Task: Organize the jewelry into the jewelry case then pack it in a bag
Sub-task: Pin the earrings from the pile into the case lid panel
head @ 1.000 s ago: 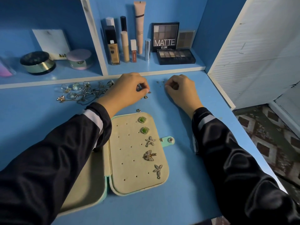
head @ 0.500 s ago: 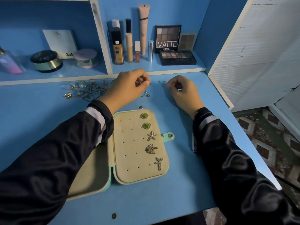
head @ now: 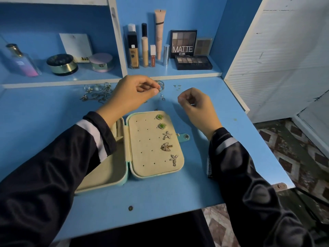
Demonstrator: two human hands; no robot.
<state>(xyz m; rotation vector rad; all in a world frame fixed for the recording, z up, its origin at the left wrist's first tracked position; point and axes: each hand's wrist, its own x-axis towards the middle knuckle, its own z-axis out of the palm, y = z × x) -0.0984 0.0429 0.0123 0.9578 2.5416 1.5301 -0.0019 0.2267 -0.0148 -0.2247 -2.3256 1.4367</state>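
Observation:
An open mint jewelry case (head: 128,168) lies on the blue desk. Its beige earring panel carries two green studs (head: 159,116), a starfish piece (head: 167,135), a butterfly piece (head: 166,146) and a leaf-shaped piece (head: 174,159). My left hand (head: 131,93) hovers beyond the case and pinches a small silver earring (head: 159,90) at its fingertips. My right hand (head: 195,104) is raised to the right, its fingers curled round a tiny metal piece (head: 192,104). A heap of rings and chains (head: 98,92) lies left of my left hand. Loose small bits (head: 162,97) lie between my hands.
A shelf behind holds foundation bottles (head: 133,52), an eyeshadow palette (head: 193,62), compacts (head: 62,64) and a perfume bottle (head: 21,63). A white panel (head: 277,50) bounds the desk on the right. The desk's front edge (head: 178,211) is near my body, with patterned floor beyond.
Both hands have lifted off the desk and drawn slightly towards me. My left hand now holds a small earring up in its fingertips. The view has tilted down a little.

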